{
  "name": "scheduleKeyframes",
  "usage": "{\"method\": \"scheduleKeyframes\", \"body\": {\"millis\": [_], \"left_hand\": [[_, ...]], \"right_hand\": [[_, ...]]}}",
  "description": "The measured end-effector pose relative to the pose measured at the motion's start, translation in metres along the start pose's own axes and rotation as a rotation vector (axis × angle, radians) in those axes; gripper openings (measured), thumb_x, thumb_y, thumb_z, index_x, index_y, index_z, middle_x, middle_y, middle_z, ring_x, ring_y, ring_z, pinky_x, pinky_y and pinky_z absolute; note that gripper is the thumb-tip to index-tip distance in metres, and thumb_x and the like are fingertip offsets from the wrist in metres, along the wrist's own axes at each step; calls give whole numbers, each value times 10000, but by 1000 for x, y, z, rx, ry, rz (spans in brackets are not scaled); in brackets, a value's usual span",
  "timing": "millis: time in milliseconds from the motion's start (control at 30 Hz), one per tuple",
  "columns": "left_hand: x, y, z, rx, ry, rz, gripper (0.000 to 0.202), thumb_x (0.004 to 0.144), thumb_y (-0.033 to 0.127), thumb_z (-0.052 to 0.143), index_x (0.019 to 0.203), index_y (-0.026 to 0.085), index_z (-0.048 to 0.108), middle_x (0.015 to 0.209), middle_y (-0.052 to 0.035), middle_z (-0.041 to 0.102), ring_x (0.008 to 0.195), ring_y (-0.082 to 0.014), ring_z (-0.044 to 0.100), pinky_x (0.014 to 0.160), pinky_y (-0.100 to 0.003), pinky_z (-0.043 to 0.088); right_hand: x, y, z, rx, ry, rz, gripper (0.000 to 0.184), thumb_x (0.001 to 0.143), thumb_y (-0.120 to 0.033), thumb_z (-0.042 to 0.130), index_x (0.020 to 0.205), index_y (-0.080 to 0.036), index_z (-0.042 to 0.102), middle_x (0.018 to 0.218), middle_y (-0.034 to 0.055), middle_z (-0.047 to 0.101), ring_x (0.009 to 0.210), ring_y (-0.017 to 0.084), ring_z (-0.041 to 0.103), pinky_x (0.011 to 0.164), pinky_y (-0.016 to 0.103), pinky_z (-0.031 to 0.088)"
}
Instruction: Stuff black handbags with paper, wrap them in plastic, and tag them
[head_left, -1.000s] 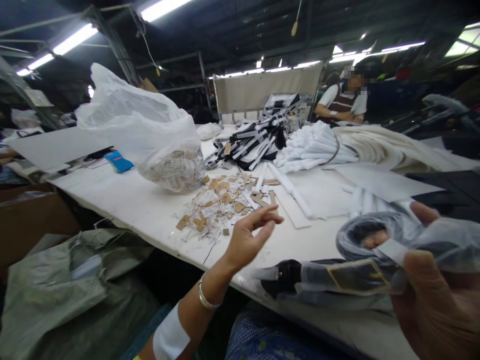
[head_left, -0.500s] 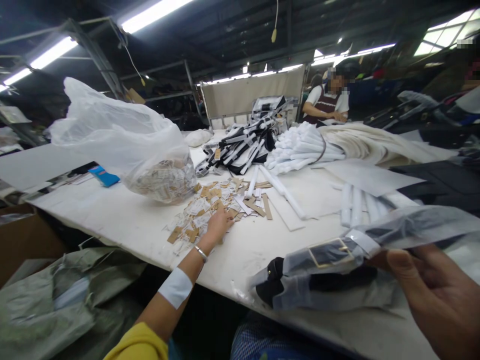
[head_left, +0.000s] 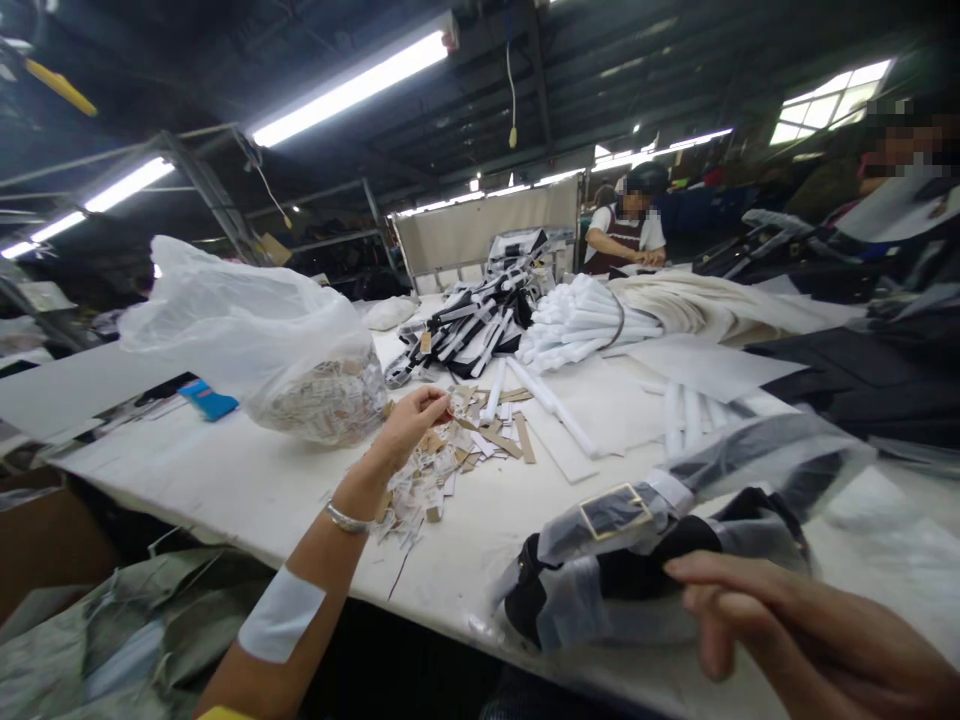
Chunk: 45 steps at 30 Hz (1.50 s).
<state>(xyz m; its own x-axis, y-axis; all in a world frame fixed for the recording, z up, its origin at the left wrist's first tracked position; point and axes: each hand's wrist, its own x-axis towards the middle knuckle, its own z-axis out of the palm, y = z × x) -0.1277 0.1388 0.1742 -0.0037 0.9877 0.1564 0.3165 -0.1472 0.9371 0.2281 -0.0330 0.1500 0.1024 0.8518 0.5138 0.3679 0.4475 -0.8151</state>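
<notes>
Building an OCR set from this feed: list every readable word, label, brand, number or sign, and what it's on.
Readable text: none.
Loose tags on the table: any print too small and blurred.
Tags in the translucent bag: unreadable too.
Brown tag on the black-and-white pile: too small.
Buckle on the wrapped item: no lettering can be made out.

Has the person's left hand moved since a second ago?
Yes. Against the translucent plastic bag, the left hand has moved left and farther across the table, nearer that bag.
</notes>
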Motion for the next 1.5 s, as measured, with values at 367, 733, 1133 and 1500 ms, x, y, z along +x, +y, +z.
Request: {"method": "scheduleKeyframes", "body": {"millis": [367, 733, 1133, 1500], "left_hand": [[-56, 137, 45, -575, -310, 10, 329, 828, 233, 713, 1150, 181, 668, 846, 8, 607, 733, -75, 612, 751, -184, 536], [-97, 185, 78, -616, -498, 35, 275, 817, 265, 765, 1068, 165, 718, 811, 4, 583, 569, -10, 468, 468, -65, 380], [-109, 183, 80, -407, -277, 230, 174, 857, 237, 727, 1027, 202, 732, 954, -46, 741, 502, 12, 548, 465, -56, 415], [-121, 190, 100, -564, -183, 335, 145, 859, 227, 713, 1002, 229, 738, 943, -11, 736, 784, -105, 717, 646, -124, 561]], "right_hand": [[39, -51, 47, 401, -112, -2, 347, 884, -379, 657, 1214, -271, 667, 1320, 70, 630, 1106, 252, 669, 973, 385, 568], [43, -48, 52, 305, -223, -56, 449, 858, -222, 678, 1283, -292, 553, 1151, 21, 695, 1099, 198, 652, 998, 365, 500], [25, -44, 41, -107, 300, -565, 307, 893, -79, 593, 1172, -202, 630, 1005, 63, 695, 945, 192, 653, 859, 332, 525], [13, -41, 42, -59, 260, -612, 530, 900, -77, 582, 1402, -210, 479, 960, 53, 688, 875, 180, 654, 835, 327, 551]]}}
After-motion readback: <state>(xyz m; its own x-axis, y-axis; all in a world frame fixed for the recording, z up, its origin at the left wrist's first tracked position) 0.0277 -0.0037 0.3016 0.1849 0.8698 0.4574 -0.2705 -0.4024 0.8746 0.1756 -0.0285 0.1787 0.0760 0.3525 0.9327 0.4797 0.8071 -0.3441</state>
